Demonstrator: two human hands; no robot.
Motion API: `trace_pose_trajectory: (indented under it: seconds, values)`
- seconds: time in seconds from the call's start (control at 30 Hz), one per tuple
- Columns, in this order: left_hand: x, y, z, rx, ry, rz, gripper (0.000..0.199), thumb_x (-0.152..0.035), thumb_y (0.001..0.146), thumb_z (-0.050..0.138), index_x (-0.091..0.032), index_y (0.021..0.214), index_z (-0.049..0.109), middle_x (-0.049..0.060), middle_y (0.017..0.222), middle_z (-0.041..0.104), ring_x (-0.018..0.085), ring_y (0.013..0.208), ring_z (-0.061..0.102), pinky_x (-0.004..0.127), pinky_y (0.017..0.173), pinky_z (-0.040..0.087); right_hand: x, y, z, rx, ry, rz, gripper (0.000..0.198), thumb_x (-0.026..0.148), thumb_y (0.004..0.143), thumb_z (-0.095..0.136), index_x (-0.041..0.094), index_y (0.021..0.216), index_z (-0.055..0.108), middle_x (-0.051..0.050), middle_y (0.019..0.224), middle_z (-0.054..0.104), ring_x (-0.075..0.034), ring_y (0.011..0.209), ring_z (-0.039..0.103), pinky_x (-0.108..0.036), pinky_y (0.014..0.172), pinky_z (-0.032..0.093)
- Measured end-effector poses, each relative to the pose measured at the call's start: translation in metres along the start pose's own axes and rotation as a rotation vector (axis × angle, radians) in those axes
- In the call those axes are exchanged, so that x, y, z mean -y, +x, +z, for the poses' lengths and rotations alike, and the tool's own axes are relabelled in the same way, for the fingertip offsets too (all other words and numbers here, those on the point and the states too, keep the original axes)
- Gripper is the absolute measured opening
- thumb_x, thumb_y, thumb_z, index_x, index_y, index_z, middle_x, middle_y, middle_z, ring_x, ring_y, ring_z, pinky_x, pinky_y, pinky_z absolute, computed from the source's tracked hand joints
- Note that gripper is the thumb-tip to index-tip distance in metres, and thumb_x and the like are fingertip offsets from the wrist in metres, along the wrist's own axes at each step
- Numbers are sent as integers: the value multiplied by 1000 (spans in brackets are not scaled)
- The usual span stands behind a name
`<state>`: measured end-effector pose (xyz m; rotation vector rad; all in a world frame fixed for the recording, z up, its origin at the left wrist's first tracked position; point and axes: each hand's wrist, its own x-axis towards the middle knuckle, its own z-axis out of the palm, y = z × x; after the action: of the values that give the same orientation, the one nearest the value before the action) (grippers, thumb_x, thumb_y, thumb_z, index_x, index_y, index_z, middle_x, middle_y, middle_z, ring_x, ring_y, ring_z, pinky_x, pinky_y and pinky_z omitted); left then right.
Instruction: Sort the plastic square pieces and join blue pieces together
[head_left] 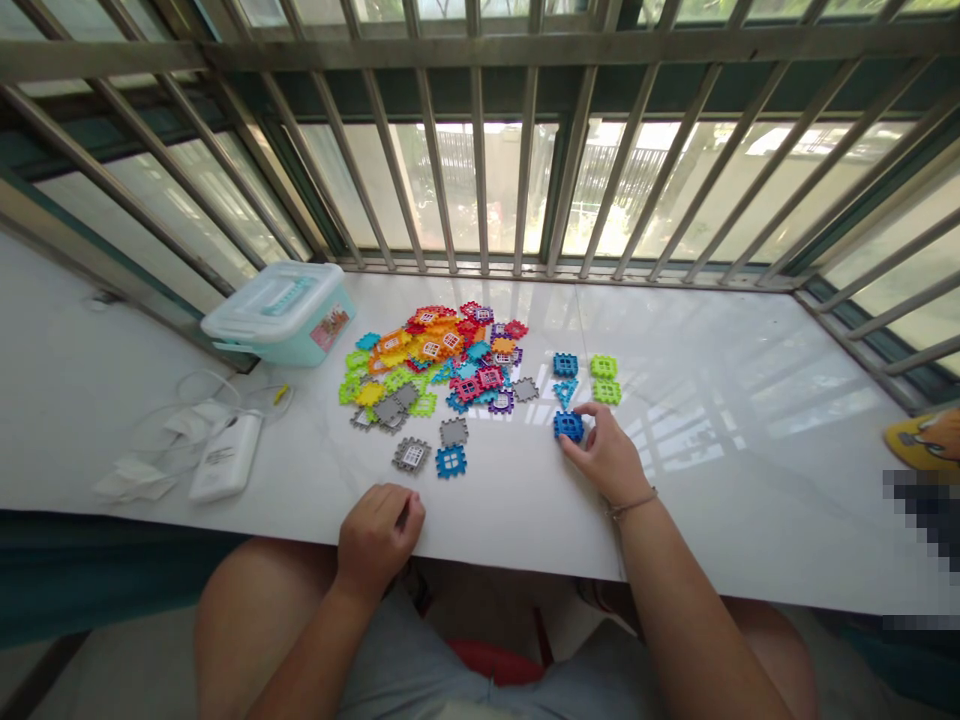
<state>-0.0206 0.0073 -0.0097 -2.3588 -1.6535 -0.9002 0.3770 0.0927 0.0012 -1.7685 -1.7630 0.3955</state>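
Note:
My right hand (604, 455) has thumb and fingers around a blue square building tile (568, 427) with a window pattern, down at the white tabletop. Just beyond it lie a light blue triangular tile (565, 392) and another blue tile (565, 365). To their right are green tiles (605, 379). My left hand (381, 530) rests at the table's front edge, fingers curled into a loose fist, with nothing visible in it. Ahead of that hand lie a grey window tile (412, 455), a blue window tile (451, 461) and a plain grey tile (453, 431).
A heap of mixed coloured tiles (420, 350) spreads across the table's middle. Back left stands a lidded teal-and-white box (289, 310). A white power bank (226, 457), cables and crumpled tissues (139, 475) lie at left. Metal bars (480, 180) line the far edge. A yellow object (924, 442) is at far right.

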Motion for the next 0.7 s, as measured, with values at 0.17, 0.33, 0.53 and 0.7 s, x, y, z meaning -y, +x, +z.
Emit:
trace_pose_trajectory:
  seconds: [0.17, 0.33, 0.53, 0.7]
  values:
    - [0, 0, 0, -4, 4, 9, 19, -16, 102, 62, -25, 86, 57, 2, 79, 63, 23, 77, 61, 39, 76, 46, -1, 0, 2, -11, -14, -25, 51, 52, 91, 71, 26, 133, 59, 0, 91, 68, -19, 69, 64, -31, 65, 46]
    - [0, 0, 0, -1, -2, 12, 19, -16, 103, 61, -24, 87, 58, 2, 80, 64, 23, 78, 61, 38, 77, 45, 0, 0, 2, -23, -19, -46, 51, 54, 92, 70, 26, 133, 59, -1, 95, 68, -20, 72, 65, -32, 66, 47]
    - [0, 0, 0, -1, -4, 8, 19, -16, 102, 62, -24, 86, 58, 2, 79, 63, 24, 78, 61, 39, 76, 45, 0, -2, 1, -16, -12, -42, 51, 54, 92, 71, 26, 133, 59, -2, 101, 70, -18, 69, 65, -33, 67, 48]
    - [0, 0, 0, -3, -7, 6, 18, -15, 102, 63, -24, 87, 58, 2, 80, 63, 23, 79, 60, 39, 76, 46, -1, -1, 2, -25, -33, -58, 49, 53, 93, 70, 26, 132, 59, -4, 110, 71, -19, 74, 66, -33, 68, 49]
